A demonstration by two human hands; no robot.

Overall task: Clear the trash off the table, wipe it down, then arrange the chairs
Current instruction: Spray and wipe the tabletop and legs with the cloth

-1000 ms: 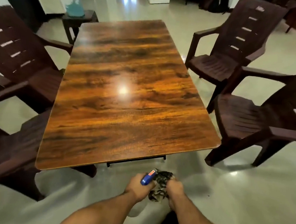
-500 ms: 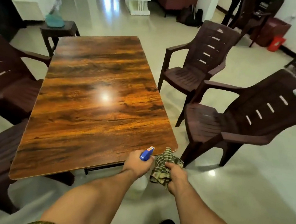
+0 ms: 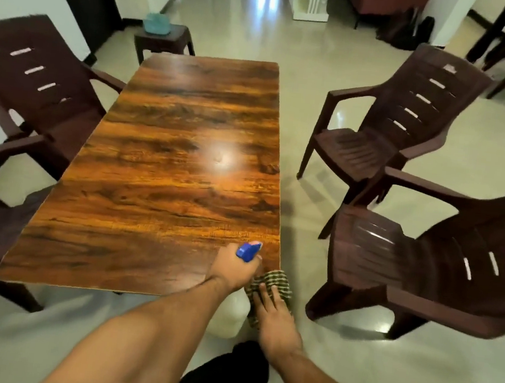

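Note:
A glossy wood-grain table (image 3: 167, 163) fills the middle of the head view with nothing lying on its top. My left hand (image 3: 232, 267) grips a spray bottle (image 3: 248, 251) with a blue nozzle over the table's near right corner; its pale body hangs below the table edge. My right hand (image 3: 274, 315) holds a green checked cloth (image 3: 276, 282) just off that same corner, beside the bottle. Two dark brown plastic chairs (image 3: 384, 142) stand to the right, turned away from the table, and two more chairs (image 3: 35, 84) stand on the left.
A small brown stool (image 3: 164, 40) with a teal object on it stands past the table's far end. A white cabinet (image 3: 311, 1) and bags sit further back. More dark chairs stand at the far right. Shiny pale floor lies between the table and the right-hand chairs.
Both hands have risen from below the table edge to its near right corner. The view has shifted, so the table sits more centred and the right-hand chairs show fully.

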